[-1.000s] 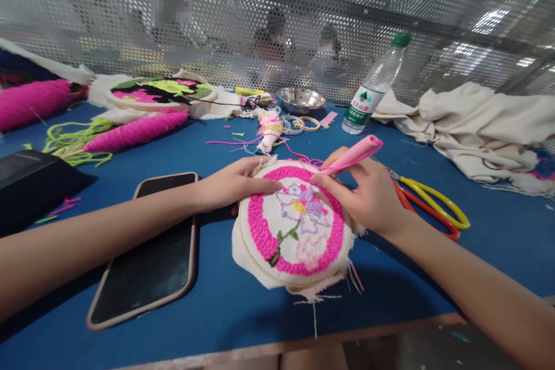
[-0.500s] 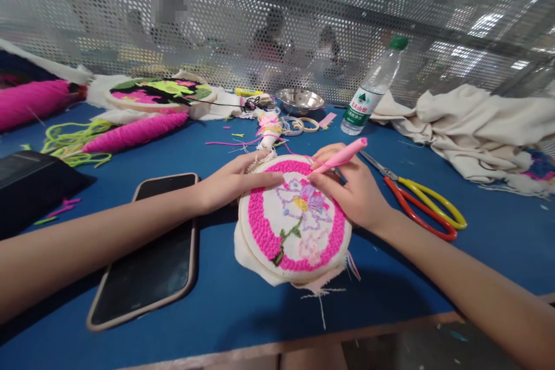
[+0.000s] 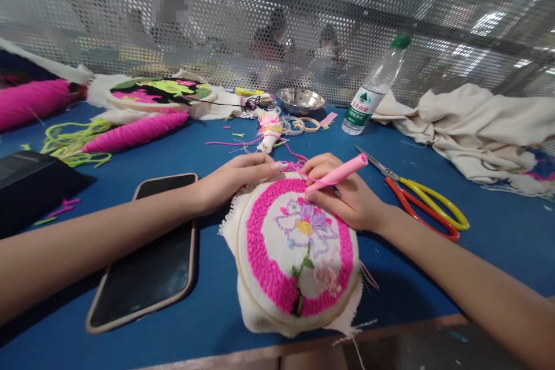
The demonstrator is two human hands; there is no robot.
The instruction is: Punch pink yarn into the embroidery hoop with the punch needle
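Right hand (image 3: 353, 202) grips a pink tool (image 3: 340, 172) at the embroidery hoop (image 3: 299, 245); left hand (image 3: 232, 180) by its edge, grip unclear.

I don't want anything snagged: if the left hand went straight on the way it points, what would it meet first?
The left hand would likely meet the loose pink yarn at the far edge of the round embroidery first, with the right hand just beyond; depth is hard to judge.

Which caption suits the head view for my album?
Right hand holding a pink punch needle at a hooped floral embroidery, scissors nearby.
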